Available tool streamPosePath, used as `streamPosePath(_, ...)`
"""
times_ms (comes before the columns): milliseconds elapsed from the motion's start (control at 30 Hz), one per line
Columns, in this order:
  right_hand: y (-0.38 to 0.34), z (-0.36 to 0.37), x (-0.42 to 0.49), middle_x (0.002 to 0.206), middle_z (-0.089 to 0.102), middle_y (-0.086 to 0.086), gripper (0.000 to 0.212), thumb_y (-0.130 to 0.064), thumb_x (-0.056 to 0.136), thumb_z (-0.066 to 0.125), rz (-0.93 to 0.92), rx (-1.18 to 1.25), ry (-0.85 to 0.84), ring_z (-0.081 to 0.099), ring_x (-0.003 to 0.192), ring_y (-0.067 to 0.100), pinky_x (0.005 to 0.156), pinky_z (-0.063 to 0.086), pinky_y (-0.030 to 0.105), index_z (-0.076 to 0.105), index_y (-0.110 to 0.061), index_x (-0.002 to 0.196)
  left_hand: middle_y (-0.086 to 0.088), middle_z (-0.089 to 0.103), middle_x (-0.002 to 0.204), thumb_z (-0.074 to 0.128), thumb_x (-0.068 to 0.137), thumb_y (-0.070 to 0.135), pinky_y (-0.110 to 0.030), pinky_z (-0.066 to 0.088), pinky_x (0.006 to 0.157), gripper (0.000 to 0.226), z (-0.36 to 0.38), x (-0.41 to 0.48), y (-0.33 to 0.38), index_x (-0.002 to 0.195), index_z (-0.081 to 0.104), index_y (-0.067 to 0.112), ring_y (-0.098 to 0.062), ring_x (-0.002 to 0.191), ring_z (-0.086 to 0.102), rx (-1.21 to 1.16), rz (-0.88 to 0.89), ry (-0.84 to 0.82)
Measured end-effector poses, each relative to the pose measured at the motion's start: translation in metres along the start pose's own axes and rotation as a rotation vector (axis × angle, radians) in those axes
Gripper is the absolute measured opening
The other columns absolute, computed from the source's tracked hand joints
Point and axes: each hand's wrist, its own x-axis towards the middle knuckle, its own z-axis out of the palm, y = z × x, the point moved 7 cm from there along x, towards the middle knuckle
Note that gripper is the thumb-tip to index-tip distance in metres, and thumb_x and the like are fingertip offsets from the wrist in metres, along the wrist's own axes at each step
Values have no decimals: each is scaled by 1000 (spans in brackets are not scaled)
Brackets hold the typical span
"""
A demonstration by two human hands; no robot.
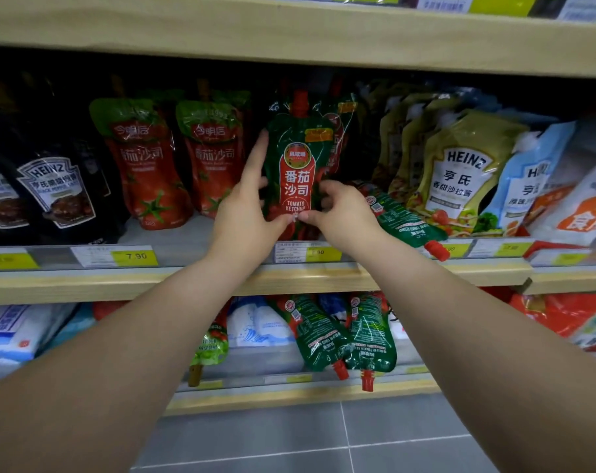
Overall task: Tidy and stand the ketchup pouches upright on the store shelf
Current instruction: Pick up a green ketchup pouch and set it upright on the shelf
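A shop: wooden shelves point(153, 285) stocked with rows of sauce pouches point(460, 172), and yellow price tags point(134, 256) along the shelf edge just below the fingers point(257, 151).

Middle shelf point(85, 285): pale wood front edge, fitted with price-tag strip point(134, 256). Carries, left to right, dark Heinz pouches point(56, 192) standing, red tomato pouches point(146, 165) standing, upright ketchup pouch point(296, 158) at centre, Heinz salad-dressing pouches point(460, 172) leaning. Also carries fallen ketchup pouch point(402, 220), flat just right of the upright one, red cap past the front edge. Lower shelf point(289, 397): holds two green pouches point(318, 332) lying cap-forward.
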Motion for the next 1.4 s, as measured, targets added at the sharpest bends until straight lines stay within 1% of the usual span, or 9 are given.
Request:
streamPosePath(67, 3, -1, -1, 131, 56, 12, 62, -23, 82, 71, 0, -32, -28, 53, 118, 24, 88, 39, 27, 43, -14, 137, -9, 56, 132, 81, 74, 22, -32, 50, 90, 112, 4, 2, 4, 148, 1, 45, -20, 114, 58, 65, 32, -10)
streamPosePath(233, 16, -15, -13, 123, 62, 9, 51, -32, 84, 65, -31, -230, 33, 59, 109, 27, 90, 51, 43, 50, -19, 131, -15, 56, 122, 84, 69, 18, -32, 44, 74, 121, 20, 8, 8, 149, -4, 44, -30, 101, 61, 265, 5, -6)
streamPosePath(433, 21, -12, -19, 95, 68, 0, 26, -44, 87, 56, -103, -350, 22, 62, 87, 20, 67, 48, 29, 65, -27, 104, -18, 51, 122, 76, 77, 7, -32, 38, 73, 117, 31, 28, -1, 148, -10, 42, -31, 97, 59, 321, -93, -18)
streamPosePath(600, 22, -10, -21, 79, 60, -7, 19, -42, 89, 52, -126, -362, 27, 59, 80, 19, 62, 38, 27, 66, -31, 96, -20, 50, 122, 76, 79, 10, -33, 37, 71, 118, 37, 44, -8, 147, -15, 43, -31, 93, 59, 374, -153, -21)
streamPosePath(900, 23, -10, -21, 90, 67, -1, 19, -40, 89, 51, -159, -363, 54, 59, 81, 21, 63, 35, 27, 64, -31, 99, -22, 46, 131, 73, 82, 13, -34, 37, 74, 115, 41, 55, -17, 145, -17, 45, -35, 104, 58, 393, -207, -39)
streamPosePath(1067, 12, -18, -28, 102, 66, 5, 26, -35, 88, 58, -218, -313, 65, 58, 94, 24, 75, 46, 32, 64, -20, 108, -19, 43, 135, 72, 82, 24, -43, 47, 84, 97, 33, 39, -10, 150, 5, 39, -39, 110, 56, 402, -151, -53)
streamPosePath(1167, 5, -35, -36, 113, 64, 5, 48, -47, 79, 65, -302, -576, 103, 51, 108, 29, 90, 40, 39, 59, -21, 119, -18, 43, 133, 71, 81, 30, -47, 48, 84, 80, 26, 27, 0, 147, 25, 31, -41, 111, 53, 469, -66, 5)
streamPosePath(1267, 19, -52, -37, 129, 53, 8, 75, -53, 66, 72, -186, -865, 14, 42, 120, 35, 99, 33, 47, 47, -25, 132, -18, 46, 129, 70, 82, 29, -47, 48, 86, 72, 26, 18, 10, 144, 34, 26, -39, 112, 52, 448, 2, 28)
streamPosePath(1400, 37, -69, -43, 126, 52, 12, 53, -11, 79, 62, -102, -921, 8, 46, 114, 37, 87, 41, 45, 49, -21, 129, -14, 47, 131, 68, 83, 28, -43, 48, 85, 69, 36, 10, 18, 144, 35, 31, -35, 114, 52, 348, 34, -6)
